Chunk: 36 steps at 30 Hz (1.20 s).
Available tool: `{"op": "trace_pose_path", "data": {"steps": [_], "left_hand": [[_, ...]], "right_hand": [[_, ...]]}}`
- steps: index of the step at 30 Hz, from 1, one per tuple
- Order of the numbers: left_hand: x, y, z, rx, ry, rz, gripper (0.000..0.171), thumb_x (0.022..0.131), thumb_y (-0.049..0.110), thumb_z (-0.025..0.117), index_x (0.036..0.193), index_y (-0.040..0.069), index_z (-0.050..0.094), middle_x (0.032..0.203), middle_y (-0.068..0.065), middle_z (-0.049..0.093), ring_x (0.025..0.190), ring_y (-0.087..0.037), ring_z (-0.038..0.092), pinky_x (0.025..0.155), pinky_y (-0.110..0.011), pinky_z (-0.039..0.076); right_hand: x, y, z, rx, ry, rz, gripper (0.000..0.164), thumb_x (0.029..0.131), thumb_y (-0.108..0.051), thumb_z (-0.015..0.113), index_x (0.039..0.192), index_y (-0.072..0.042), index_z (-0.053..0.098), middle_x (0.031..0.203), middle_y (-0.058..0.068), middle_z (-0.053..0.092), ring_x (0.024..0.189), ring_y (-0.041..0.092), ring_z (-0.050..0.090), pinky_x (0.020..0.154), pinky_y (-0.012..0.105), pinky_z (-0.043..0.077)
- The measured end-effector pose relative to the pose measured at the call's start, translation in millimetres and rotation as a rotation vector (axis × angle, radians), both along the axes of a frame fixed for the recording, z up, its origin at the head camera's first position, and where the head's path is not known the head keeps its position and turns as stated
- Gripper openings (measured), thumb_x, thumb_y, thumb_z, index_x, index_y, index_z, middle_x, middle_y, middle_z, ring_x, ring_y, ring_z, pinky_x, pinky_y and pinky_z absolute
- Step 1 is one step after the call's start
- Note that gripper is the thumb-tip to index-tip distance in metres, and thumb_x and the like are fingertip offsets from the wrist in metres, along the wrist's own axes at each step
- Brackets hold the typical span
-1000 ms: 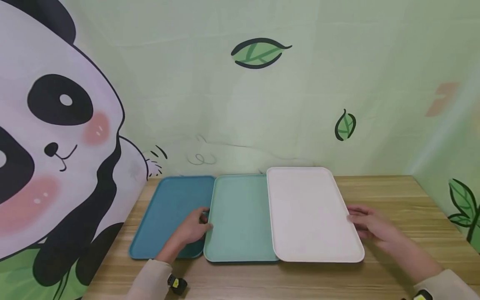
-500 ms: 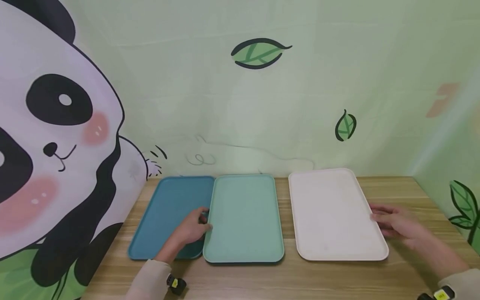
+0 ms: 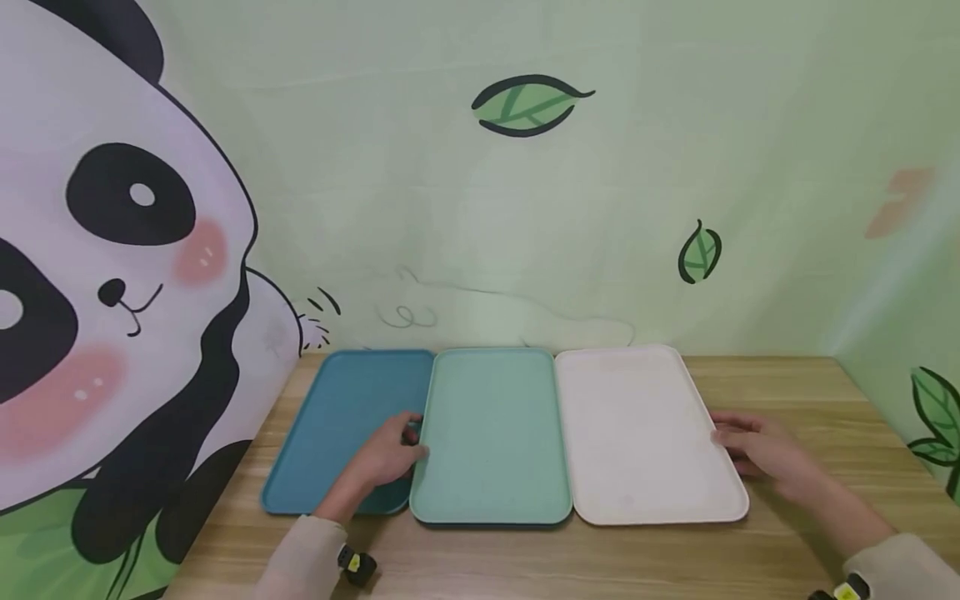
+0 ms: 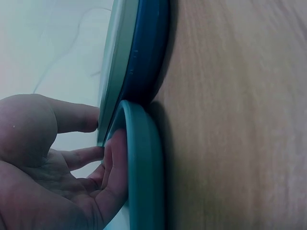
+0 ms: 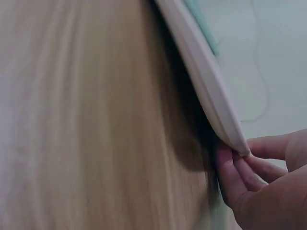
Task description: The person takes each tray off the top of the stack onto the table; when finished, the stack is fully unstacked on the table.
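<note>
Three rectangular trays lie side by side in the head view: a blue tray (image 3: 360, 400), a light green tray (image 3: 491, 433) and a white tray (image 3: 645, 442). My left hand (image 3: 387, 454) pinches the green tray's left rim. In the left wrist view the thumb touches that rim (image 4: 115, 62) while other fingers reach down inside the blue tray's wall (image 4: 146, 167). A darker blue layer (image 4: 148, 48) shows beneath the green tray. My right hand (image 3: 765, 450) grips the white tray's right edge, thumb above and fingers below. That edge (image 5: 218, 105) is raised off the table in the right wrist view.
The wooden table (image 3: 525, 567) shows bare wood in front of the trays and to the right. A pale green backdrop (image 3: 420, 183) with a printed panda (image 3: 157, 267) and leaves rises behind the table. Dark devices (image 3: 356, 567) sit on both wrists.
With my right hand on it, the white tray has moved right off the green tray's edge, then back left to lie beside it. My left hand keeps its place on the green tray.
</note>
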State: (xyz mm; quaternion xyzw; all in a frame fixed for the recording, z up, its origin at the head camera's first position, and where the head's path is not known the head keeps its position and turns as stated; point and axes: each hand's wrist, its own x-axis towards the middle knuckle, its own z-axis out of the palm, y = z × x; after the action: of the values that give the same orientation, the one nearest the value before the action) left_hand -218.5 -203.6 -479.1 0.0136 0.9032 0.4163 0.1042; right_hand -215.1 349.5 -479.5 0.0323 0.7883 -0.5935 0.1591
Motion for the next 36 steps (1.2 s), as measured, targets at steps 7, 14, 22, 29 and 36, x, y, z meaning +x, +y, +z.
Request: {"op": "trace_pose_path", "data": {"steps": [7, 14, 22, 29, 36], "left_hand": [[-1.7, 3, 0.5, 0.016, -0.006, -0.015, 0.057, 0.098, 0.005, 0.070, 0.148, -0.011, 0.047, 0.110, -0.019, 0.060, 0.074, -0.024, 0.064, 0.069, -0.042, 0.061], [1.3, 3, 1.0, 0.024, -0.034, -0.009, 0.058, 0.098, 0.004, 0.069, 0.149, -0.010, 0.045, 0.114, -0.020, 0.058, 0.087, -0.027, 0.064, 0.072, -0.044, 0.062], [-2.6, 5, 3.1, 0.008, -0.038, 0.001, 0.058, 0.099, 0.004, 0.067, 0.150, -0.011, 0.044, 0.118, -0.023, 0.059, 0.097, -0.032, 0.066, 0.073, -0.045, 0.063], [-4.0, 5, 1.6, 0.005, -0.015, -0.008, 0.058, 0.099, 0.004, 0.068, 0.150, -0.010, 0.046, 0.117, -0.022, 0.060, 0.098, -0.032, 0.066, 0.073, -0.044, 0.063], [0.0, 1, 1.5, 0.033, 0.004, -0.037, 0.059, 0.098, 0.004, 0.069, 0.149, -0.013, 0.044, 0.114, -0.022, 0.058, 0.088, -0.027, 0.063, 0.072, -0.044, 0.063]], "right_hand": [[0.0, -10, 9.7, 0.394, 0.170, 0.076, 0.052, 0.110, -0.022, 0.058, 0.143, 0.018, 0.051, 0.122, 0.030, 0.067, 0.100, 0.030, 0.068, 0.076, 0.039, 0.061], [4.5, -65, 27.8, 0.488, 0.441, 0.098, 0.039, 0.107, -0.019, 0.065, 0.131, 0.011, 0.064, 0.115, 0.021, 0.070, 0.103, 0.036, 0.066, 0.075, 0.039, 0.058], [5.5, -158, 28.5, 0.201, 0.280, 0.230, 0.036, 0.104, -0.018, 0.068, 0.132, 0.006, 0.066, 0.111, 0.012, 0.072, 0.095, 0.026, 0.069, 0.078, 0.039, 0.062], [-3.0, -194, 18.2, 0.218, 0.261, 0.189, 0.033, 0.102, -0.017, 0.069, 0.127, 0.004, 0.067, 0.101, 0.007, 0.068, 0.083, 0.020, 0.068, 0.071, 0.035, 0.061], [-2.2, -208, 9.5, 0.291, 0.292, 0.134, 0.023, 0.096, -0.010, 0.076, 0.114, 0.002, 0.070, 0.086, 0.005, 0.061, 0.064, 0.015, 0.060, 0.060, 0.030, 0.052]]}}
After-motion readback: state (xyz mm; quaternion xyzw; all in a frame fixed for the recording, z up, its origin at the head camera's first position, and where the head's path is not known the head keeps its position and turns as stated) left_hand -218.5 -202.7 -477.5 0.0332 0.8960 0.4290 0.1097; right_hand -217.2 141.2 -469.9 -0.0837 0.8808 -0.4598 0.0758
